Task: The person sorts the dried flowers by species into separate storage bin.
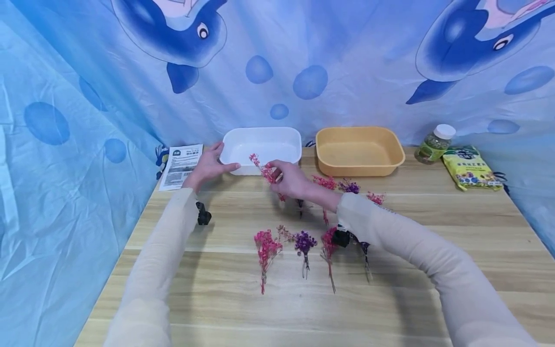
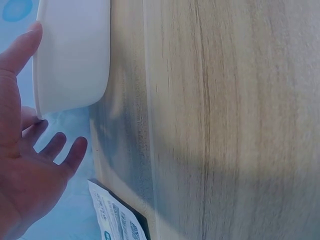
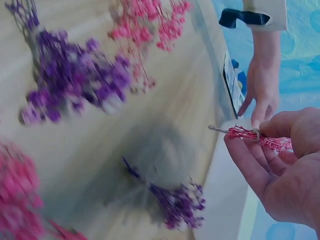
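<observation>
Two hands work at the bench (image 1: 390,299): the left hand (image 1: 208,166), fingers straight, rests against the white tub (image 1: 262,144) as if steadying it, while the right hand (image 1: 291,180) pinches a thin pink dried sprig (image 1: 262,168) by its stem just before the tub's near rim.

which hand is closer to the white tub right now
Left. The left hand rests against the near left edge of the white tub, thumb along its front rim. The right hand is just in front of the tub's near rim, pinching a pink flower sprig.
</observation>
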`<state>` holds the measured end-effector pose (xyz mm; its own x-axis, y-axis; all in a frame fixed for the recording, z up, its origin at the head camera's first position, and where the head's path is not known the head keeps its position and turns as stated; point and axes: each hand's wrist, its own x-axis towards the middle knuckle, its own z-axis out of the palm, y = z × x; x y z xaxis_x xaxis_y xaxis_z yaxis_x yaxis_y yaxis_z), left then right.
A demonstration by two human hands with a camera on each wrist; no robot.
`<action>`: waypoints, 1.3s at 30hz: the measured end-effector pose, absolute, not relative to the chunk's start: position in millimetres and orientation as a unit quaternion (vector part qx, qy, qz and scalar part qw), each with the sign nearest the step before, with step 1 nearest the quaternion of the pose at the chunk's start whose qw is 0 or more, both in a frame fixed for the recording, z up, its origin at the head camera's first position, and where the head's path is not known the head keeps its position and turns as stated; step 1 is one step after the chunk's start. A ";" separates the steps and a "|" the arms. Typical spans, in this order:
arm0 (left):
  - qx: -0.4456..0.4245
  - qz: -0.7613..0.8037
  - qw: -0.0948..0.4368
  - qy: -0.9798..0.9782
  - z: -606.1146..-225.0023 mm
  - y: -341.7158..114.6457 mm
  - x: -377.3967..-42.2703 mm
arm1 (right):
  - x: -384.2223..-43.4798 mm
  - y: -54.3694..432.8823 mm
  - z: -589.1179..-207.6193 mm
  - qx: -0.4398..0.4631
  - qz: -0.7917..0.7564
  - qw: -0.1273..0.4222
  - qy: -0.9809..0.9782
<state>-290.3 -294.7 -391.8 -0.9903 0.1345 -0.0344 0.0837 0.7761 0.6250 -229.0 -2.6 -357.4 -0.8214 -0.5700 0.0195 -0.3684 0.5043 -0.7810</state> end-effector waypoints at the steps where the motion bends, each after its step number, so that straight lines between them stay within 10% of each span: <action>1: 0.058 0.328 0.038 0.942 -392.1 -295.1 -290.3 | -231.5 -2.2 -355.9 -0.279 -0.410 0.116 0.860; 39: 0.041 0.344 0.028 0.938 -395.3 -294.8 -290.3 | -317.6 -35.4 -321.7 -0.411 -0.091 0.100 0.902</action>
<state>-290.3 -294.8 -395.3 -0.9951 0.0957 -0.0248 0.0570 0.7607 0.6466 -317.6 -35.4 -321.7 -0.6422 -0.7592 -0.1058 -0.7226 0.6457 -0.2467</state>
